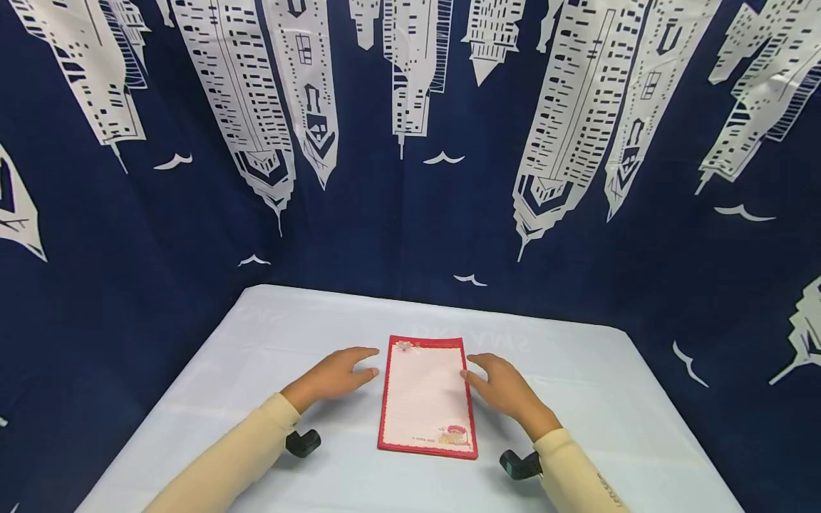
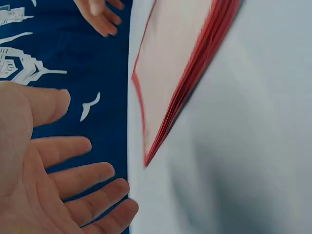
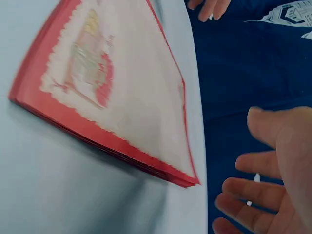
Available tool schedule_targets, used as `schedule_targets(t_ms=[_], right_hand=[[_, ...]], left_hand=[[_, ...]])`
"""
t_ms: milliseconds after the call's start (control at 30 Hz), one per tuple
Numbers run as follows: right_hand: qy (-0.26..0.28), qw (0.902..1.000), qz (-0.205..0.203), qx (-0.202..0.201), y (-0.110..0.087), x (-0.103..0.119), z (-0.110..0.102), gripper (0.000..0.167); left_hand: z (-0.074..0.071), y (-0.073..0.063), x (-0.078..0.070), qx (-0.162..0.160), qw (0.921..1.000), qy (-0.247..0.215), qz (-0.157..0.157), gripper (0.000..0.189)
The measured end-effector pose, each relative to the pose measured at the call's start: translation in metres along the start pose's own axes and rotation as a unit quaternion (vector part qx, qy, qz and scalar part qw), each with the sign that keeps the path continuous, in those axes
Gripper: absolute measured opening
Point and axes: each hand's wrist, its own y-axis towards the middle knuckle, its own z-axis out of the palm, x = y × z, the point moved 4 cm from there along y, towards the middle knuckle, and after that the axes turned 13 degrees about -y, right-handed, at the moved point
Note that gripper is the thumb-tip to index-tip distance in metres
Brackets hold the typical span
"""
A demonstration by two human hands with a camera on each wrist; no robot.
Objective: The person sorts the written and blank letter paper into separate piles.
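Observation:
A stack of red-bordered paper sheets (image 1: 426, 399) with pale pink middles lies flat on the white table, a flower printed at its top left and a small picture at its bottom right. Its layered red edges show in the left wrist view (image 2: 195, 63) and the right wrist view (image 3: 131, 97). To the left of the stack hovers my left hand (image 1: 336, 372), fingers spread and holding nothing. My right hand (image 1: 503, 385) is just beside the stack's right edge, its fingers loosely extended with nothing in them.
The white-covered table (image 1: 308, 320) extends around the stack. Behind it hangs a dark blue cloth (image 1: 398, 214) printed with white buildings and birds. A black wrist camera (image 1: 303, 443) sits under the left sleeve, another camera (image 1: 519, 464) by the right sleeve.

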Motion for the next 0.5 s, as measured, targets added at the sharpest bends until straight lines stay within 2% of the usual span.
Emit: schedule_targets(t_ms=[100,300,433,500], right_hand=[[0.023,0.9991,0.036,0.004,0.0,-0.004,0.01,0.045],[0.058,0.995,0.08,0.009,-0.001,-0.009,0.029,0.036],[0.071,0.994,0.084,0.005,0.0,-0.006,0.036,0.033],[0.07,0.9939,0.085,0.005,0.0,-0.004,0.037,0.033]], left_hand=[[0.011,0.003,0.003,-0.003,0.9979,-0.057,-0.032,0.05],[0.03,0.006,0.009,-0.02,0.9912,-0.102,-0.082,0.05],[0.038,0.007,0.01,-0.029,0.9874,-0.129,-0.087,0.052],[0.041,0.008,0.01,-0.028,0.9875,-0.134,-0.077,0.053]])
